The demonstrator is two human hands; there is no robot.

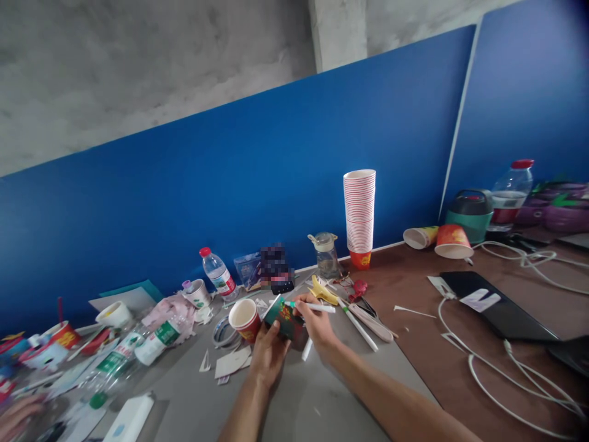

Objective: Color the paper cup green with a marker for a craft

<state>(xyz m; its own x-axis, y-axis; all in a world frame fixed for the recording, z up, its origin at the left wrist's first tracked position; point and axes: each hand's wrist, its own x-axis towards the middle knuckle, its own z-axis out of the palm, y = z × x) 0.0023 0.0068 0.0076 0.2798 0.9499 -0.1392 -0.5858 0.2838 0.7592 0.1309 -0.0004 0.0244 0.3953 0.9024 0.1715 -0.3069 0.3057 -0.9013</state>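
My left hand (268, 355) is closed around a paper cup (286, 322) lying tilted on its side, its wall dark green with red and yellow print. Pinched in my right hand (318, 322) is a white marker (319, 307); its green tip points at the cup's wall, and I cannot tell whether it touches. Just left of my hands stands a red paper cup (246, 320) with its white mouth up. A white pen-like stick (307, 350) lies under my right hand, and another white marker (361, 328) with a green band rests to the right.
A tall stack of paper cups (359, 212) stands by the blue partition (276, 159). Bottles (218, 275), paper scraps (232, 363) and a glass jar (326, 255) surround the work spot. A black tablet-like device (501, 310) and white cables lie right. Another person's hand (21, 417) shows far left.
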